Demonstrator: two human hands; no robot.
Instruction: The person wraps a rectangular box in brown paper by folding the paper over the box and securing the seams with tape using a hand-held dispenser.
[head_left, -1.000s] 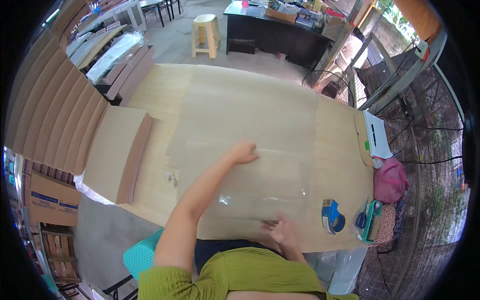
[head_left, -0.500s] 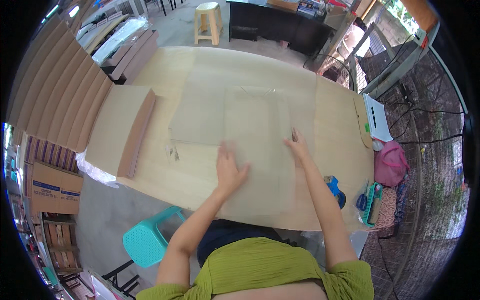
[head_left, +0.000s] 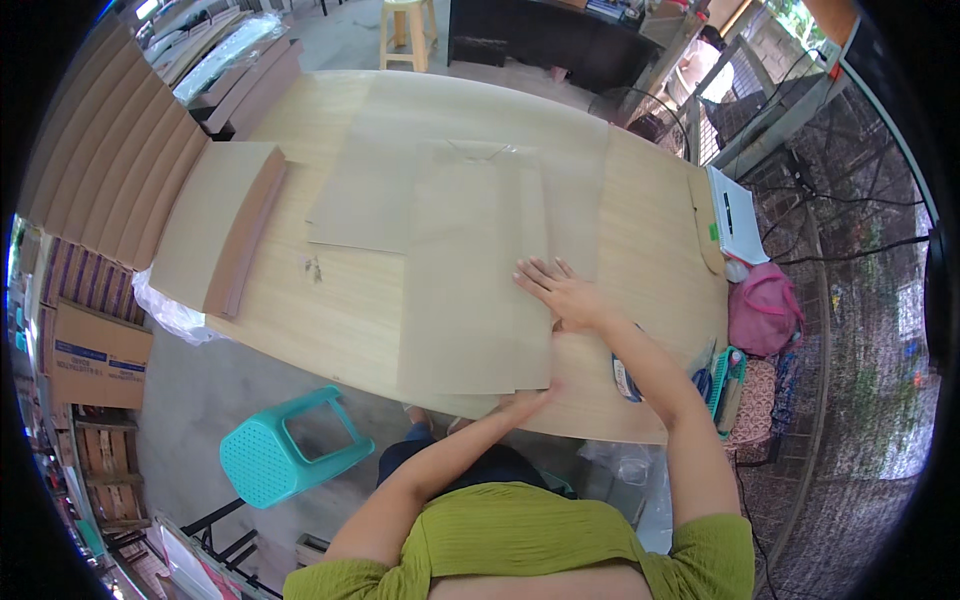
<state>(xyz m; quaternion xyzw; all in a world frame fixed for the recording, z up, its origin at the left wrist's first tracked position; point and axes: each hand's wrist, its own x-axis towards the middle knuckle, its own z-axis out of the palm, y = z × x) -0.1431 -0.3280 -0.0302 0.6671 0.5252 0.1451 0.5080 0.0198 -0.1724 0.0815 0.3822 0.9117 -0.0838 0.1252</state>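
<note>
A flat, rectangular packet of grey-brown paper [head_left: 465, 270] lies lengthwise before me on the table, with a folded strip along its right side and clear tape at its far end. My right hand [head_left: 560, 293] rests on its right edge, palm down, fingers spread. By the near right corner, my left hand [head_left: 530, 402] stretches to the right, its fingers extended and somewhat blurred; I cannot tell whether it touches the paper. Beneath the packet, a larger paper sheet [head_left: 365, 205] shows at the far side. A blue tape dispenser [head_left: 626, 380] is partly hidden behind my right forearm.
Stacked boards [head_left: 215, 215] stand on the table's left. Along the right edge are a white notebook [head_left: 735, 215], a pink bag [head_left: 765, 310] and a green basket [head_left: 728, 385] with tools. A turquoise stool [head_left: 270, 460] stands left on the floor; another person [head_left: 705, 65] is far right.
My left hand has moved from the packet's middle to its near right corner. My right hand has come left and now lies flat on its right edge. The view has shifted slightly.
</note>
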